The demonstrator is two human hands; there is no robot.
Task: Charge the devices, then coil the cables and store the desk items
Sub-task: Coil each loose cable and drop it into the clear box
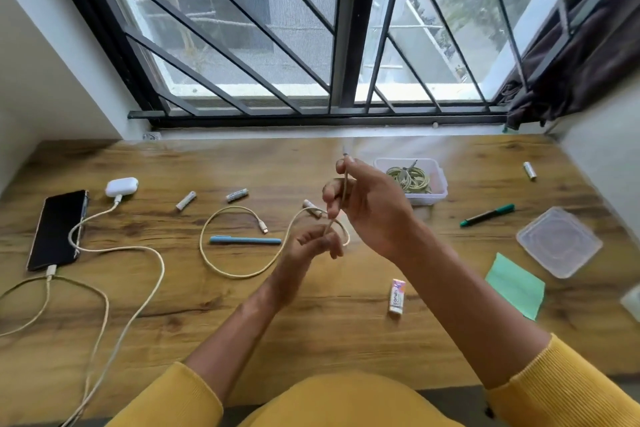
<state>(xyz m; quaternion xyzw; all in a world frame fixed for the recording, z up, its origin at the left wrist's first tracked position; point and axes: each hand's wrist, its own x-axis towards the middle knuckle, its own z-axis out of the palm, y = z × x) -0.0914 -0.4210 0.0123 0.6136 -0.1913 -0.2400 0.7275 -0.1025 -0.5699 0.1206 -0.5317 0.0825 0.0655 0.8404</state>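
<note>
I see my right hand [367,208] raised above the desk [311,315], its fingers curled narrow round one end of the loose cream cable [221,263], whose plug tip pokes up past the fingertips toward the window. Below and nearer me, my left hand [311,246] pinches the same cable a little further along. The hand is blurred, so I think it is thumb against forefinger, but I cannot tell for certain. From the left fingers the cable drops to the desk and sweeps away to their left in a wide loop, ending in a free plug just above the blue pen [246,240], which lies inside the loop.

Beyond the right fingers sits a clear plastic box [440,184] with a coiled greenish cable [410,178] inside it. Its lid [559,242] lies well to the right, near a green marker [487,215] and a green paper sheet [516,284]. A small wrapped eraser [397,296] lies under my right forearm.

Far left of the left fingers, the phone [57,229] and the white earbud case [122,186] each have a cable plugged in. Batteries lie scattered: two [186,201] [237,195] left of the hands, one [311,208] just behind the left fingers, one [529,170] far right.
</note>
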